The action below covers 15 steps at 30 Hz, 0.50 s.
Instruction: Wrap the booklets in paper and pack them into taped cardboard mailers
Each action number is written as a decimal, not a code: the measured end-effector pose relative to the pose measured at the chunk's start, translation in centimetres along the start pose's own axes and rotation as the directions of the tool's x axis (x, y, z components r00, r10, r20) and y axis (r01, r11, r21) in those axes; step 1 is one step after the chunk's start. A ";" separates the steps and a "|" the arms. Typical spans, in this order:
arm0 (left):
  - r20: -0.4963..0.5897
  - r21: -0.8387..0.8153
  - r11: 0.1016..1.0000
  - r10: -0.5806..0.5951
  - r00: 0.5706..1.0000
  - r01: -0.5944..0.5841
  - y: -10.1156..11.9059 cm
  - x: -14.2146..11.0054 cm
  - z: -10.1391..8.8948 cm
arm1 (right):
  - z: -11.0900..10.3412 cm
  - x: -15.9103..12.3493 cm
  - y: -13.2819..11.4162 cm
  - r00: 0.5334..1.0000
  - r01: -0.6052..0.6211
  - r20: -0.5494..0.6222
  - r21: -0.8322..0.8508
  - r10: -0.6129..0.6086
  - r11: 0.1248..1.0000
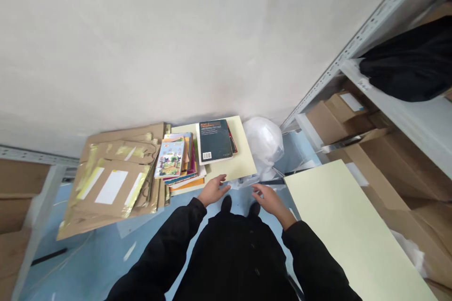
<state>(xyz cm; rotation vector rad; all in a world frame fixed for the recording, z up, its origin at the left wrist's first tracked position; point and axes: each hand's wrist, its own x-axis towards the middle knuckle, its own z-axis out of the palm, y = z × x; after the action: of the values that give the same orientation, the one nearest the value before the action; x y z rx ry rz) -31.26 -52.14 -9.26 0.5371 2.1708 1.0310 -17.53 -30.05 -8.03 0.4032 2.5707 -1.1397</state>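
Note:
My left hand [213,190] hovers at the front edge of a pale yellow tabletop [243,150], thumb and fingers apart with nothing in them. To its right, my right hand [270,202] has its fingers loosely curled and apart, just in front of the clear plastic bag [245,181]. Whether its fingertips touch the plastic I cannot tell. On the tabletop lies a dark book [216,140] with a barcode, on top of other books. Left of it, a stack of colourful books [170,157] leans unevenly.
Flattened cardboard boxes [113,169] are piled at the left. A white plastic bundle [263,138] stands between the tabletop and a metal shelf [406,103] holding a black bag [413,63]. A second pale tabletop [349,230] lies at my right, beside cardboard boxes [399,169].

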 end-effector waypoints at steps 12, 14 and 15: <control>-0.533 -0.131 0.976 -0.215 0.818 0.172 -1.3 -3.1 -0.1 | -0.7 8.3 -3.7 0.920 0.355 0.223 -0.119 -0.323 0.927; -0.652 -0.138 0.971 -0.239 0.720 0.198 -2.3 -4.0 -0.8 | -0.4 10.3 -6.1 0.887 0.435 0.239 -0.144 -0.395 0.889; -0.697 -0.142 0.968 -0.248 0.673 0.209 -2.8 -4.4 -1.3 | -0.1 11.2 -7.3 0.868 0.471 0.250 -0.141 -0.429 0.871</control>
<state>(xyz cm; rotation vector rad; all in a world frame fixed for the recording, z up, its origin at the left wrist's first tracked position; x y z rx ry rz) -29.33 -57.15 -9.18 -0.2324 2.7702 1.2847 -30.53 -33.18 -7.36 -0.3750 2.6191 -0.9786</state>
